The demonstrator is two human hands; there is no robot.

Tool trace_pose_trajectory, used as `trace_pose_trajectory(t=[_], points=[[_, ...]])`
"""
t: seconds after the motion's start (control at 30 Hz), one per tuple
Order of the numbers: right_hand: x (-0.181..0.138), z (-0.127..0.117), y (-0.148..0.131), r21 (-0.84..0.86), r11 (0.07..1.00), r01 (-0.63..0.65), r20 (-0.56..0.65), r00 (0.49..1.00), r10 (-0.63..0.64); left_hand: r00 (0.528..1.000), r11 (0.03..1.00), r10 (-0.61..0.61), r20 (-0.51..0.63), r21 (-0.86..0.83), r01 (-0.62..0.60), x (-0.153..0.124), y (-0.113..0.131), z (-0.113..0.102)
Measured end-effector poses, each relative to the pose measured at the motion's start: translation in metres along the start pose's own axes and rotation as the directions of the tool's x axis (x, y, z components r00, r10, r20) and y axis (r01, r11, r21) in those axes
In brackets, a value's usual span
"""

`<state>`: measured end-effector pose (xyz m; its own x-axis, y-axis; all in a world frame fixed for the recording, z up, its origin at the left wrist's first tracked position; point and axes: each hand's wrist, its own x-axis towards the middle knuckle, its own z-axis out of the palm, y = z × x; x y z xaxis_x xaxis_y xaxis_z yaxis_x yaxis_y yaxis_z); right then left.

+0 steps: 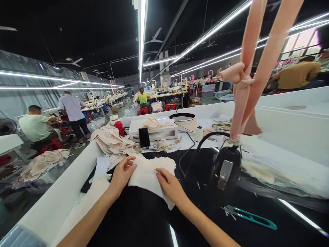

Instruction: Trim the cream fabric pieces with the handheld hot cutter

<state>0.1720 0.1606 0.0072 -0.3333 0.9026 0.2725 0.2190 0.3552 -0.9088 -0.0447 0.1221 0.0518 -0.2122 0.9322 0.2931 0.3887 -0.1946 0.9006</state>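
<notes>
A pale cream piece of fabric (150, 175) lies flat on the black glossy table (144, 219) in front of me. My left hand (122, 174) rests on its left edge with fingers curled, pinching the cloth. My right hand (169, 185) lies on its right side, fingers pressed down on the fabric. Both forearms reach in from the bottom of the view.
A black iron (224, 168) hangs from pink straps (246, 79) to my right. Teal thread snips (250, 216) lie at the right front. A heap of cream garments (111, 142), a phone (144, 137), a white box (154, 130) and a thread cone (198, 133) stand behind. Other workers sit at far tables.
</notes>
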Motion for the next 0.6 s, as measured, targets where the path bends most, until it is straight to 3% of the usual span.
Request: trace_pose_trajectory(t=[0.13, 0.27, 0.6], points=[[0.035, -0.014, 0.015, -0.145, 0.989, -0.037, -0.13, 0.991, 0.018, 0.997, 0.992, 0.067, -0.029, 0.107, -0.064, 0.04, 0.001, 0.011], [0.054, -0.024, 0.025, -0.261, 0.964, -0.058, -0.172, 0.985, 0.013, 0.996, 0.971, 0.083, -0.043, 0.23, -0.071, 0.061, -0.009, 0.02], [0.074, -0.038, 0.051, -0.524, 0.848, -0.076, -0.14, 0.99, 0.002, 0.999, 0.91, -0.007, 0.035, 0.414, -0.008, 0.058, -0.047, 0.029]])
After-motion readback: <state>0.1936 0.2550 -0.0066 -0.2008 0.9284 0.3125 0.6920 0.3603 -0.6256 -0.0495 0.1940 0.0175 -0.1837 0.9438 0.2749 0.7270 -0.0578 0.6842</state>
